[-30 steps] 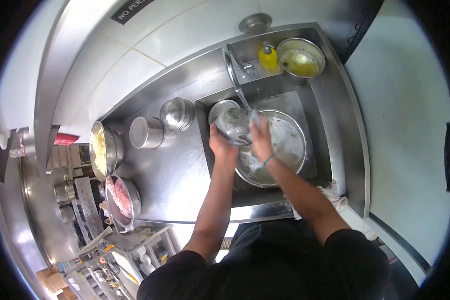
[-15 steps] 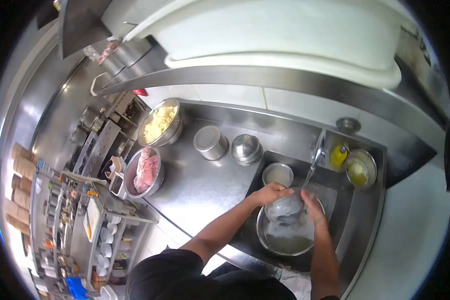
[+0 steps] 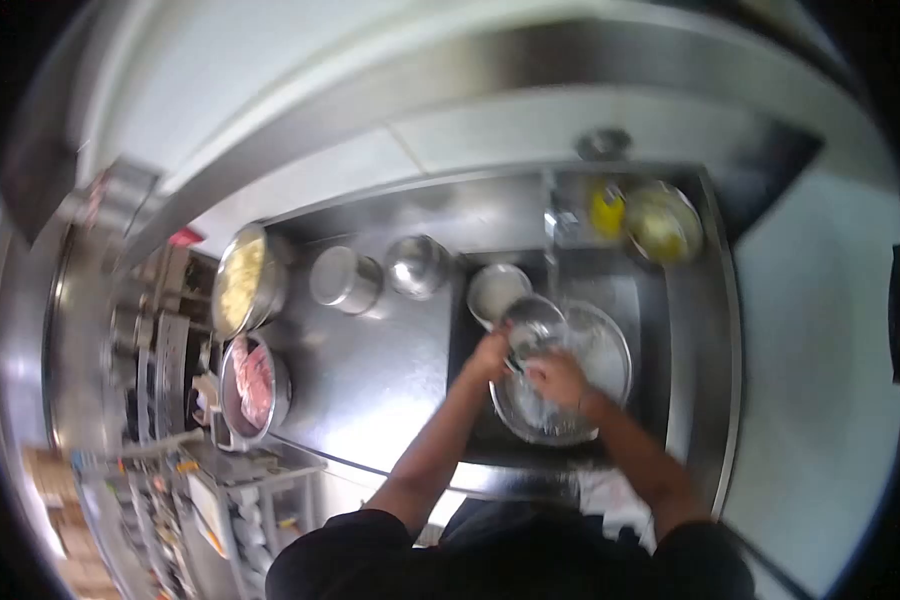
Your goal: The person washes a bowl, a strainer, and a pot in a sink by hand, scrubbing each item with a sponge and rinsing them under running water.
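My left hand (image 3: pixel 489 357) is closed on the near left edge of a round metal bowl (image 3: pixel 537 318), which is tilted over the sink. My right hand (image 3: pixel 558 379), fingers curled, is at the bowl's near side. A small dark green bit shows between the two hands; blur hides what it is. Beneath them a large metal basin (image 3: pixel 625 372) with whitish, sudsy water sits in the sink. Just behind the left hand stands a smaller bowl (image 3: pixel 497 291) of cloudy liquid. The faucet (image 3: pixel 552 225) is beyond the bowl.
On the counter (image 3: pixel 370 375) to the left are a lidded metal pot (image 3: pixel 345 280), a domed metal bowl (image 3: pixel 417 267), a bowl of yellow food (image 3: pixel 238 285) and a bowl of raw meat (image 3: pixel 255 388). A yellow bottle (image 3: pixel 606 210) and another bowl (image 3: pixel 663 222) stand right of the faucet.
The bowl has been turned and moved toward the basin's left side. My right hand has come down from its far right side to its near side. The camera view has shifted and blurred.
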The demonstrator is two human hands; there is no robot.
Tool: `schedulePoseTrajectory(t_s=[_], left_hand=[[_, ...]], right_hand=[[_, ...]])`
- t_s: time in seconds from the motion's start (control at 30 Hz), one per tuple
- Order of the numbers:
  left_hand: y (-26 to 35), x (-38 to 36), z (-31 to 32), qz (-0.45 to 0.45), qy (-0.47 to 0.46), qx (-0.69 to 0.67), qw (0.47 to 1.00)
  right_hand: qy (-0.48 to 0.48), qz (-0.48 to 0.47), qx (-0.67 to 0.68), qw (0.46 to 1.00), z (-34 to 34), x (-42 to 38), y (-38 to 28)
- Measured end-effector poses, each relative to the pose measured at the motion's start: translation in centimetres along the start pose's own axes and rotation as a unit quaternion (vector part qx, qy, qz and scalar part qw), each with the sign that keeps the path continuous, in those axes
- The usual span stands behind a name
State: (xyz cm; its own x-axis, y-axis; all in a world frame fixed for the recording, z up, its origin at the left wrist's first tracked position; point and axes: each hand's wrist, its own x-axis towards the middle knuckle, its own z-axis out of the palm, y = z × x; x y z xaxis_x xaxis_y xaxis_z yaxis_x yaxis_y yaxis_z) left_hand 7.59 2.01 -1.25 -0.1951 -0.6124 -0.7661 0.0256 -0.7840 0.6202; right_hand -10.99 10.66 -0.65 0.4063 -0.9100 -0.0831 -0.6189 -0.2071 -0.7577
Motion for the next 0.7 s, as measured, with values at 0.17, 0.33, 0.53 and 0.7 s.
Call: schedulePoseTrajectory(t_s=[0.17,0.33,0.53,0.7], left_hand=[[0.4,-3.0,2.3,0.007,-0.049,0.125,0.991],[0.9,-2.4,4.3,-0.008,-0.113,-0.013,0.993],[1.3,5.3,3.2,0.347,0.008,0.419,0.839],[6.9,1.3,9.2,0.426,0.043,0.601,0.675]], right_hand=[[0.186,-0.013,-0.265,0.946,-3.2,2.5,2.9],[0.265,0.102,0.069,0.956,0.2,5.2,0.0],[0.059,0.136,-0.025,0.989,-1.2,-1.1,0.6],[0.083,0.252,-0.004,0.964,0.3,-5.3,3.2]])
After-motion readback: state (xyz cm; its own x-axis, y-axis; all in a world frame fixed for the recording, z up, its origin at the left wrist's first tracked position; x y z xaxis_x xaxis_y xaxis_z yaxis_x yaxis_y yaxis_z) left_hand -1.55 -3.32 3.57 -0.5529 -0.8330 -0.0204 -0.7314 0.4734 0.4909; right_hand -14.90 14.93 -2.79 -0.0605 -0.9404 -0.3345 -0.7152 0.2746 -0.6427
